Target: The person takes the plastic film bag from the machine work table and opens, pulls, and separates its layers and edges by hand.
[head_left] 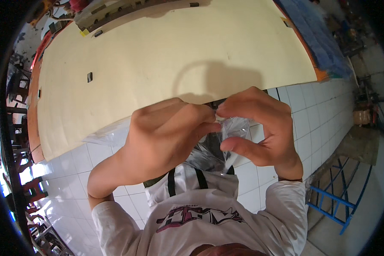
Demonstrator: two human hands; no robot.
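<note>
Both hands are raised in front of my body near the table's front edge. My left hand [162,136] is closed, its thumb and fingers pinching a clear, crinkled plastic bag [237,126]. More clear plastic film [111,135] sticks out on the far side of that hand, over the table edge. Something dark shows behind or inside the bag below my fingers; I cannot tell which. My right hand [266,128] curves around the bag's right side, its thumb and index finger apart. Its index fingertip comes close to the left fingertips.
A table with a cream sheet [136,72] lies ahead, bearing small dark pieces such as one black block [89,77]. A long metal bar-like fixture [128,15] stands at the back left. Blue film [315,34] covers the right edge. A blue metal frame [337,196] stands on the right.
</note>
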